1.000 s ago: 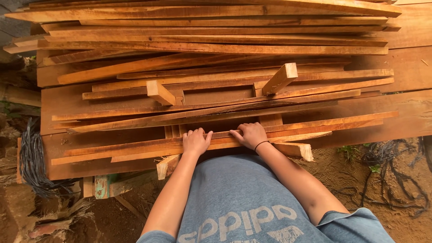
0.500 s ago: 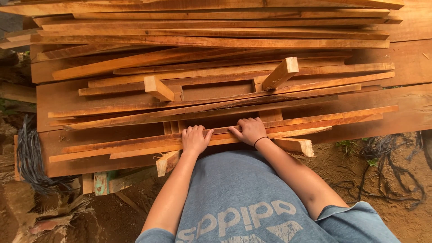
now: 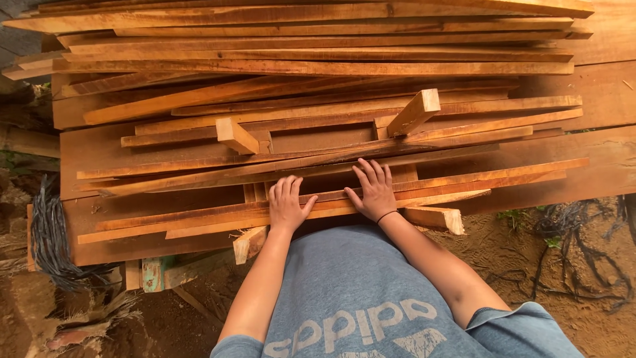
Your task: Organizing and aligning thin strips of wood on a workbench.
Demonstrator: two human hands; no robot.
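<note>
Hands (image 3: 331, 199) flat on slats (image 3: 199, 219), blocks (image 3: 414, 113) beyond

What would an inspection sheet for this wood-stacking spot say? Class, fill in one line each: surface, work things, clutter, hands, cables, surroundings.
Surface: wide planks under the pile, on a low support.
Work things: long thin wooden strips lying crosswise at the near edge.
Clutter: short wooden blocks jutting up among the strips.
Hands: left hand and right hand lie flat, fingers spread, on the strips; no grip closed.
Cables: dark bundle of cords hanging at the left.
Surroundings: bare soil, roots, some weeds.
</note>
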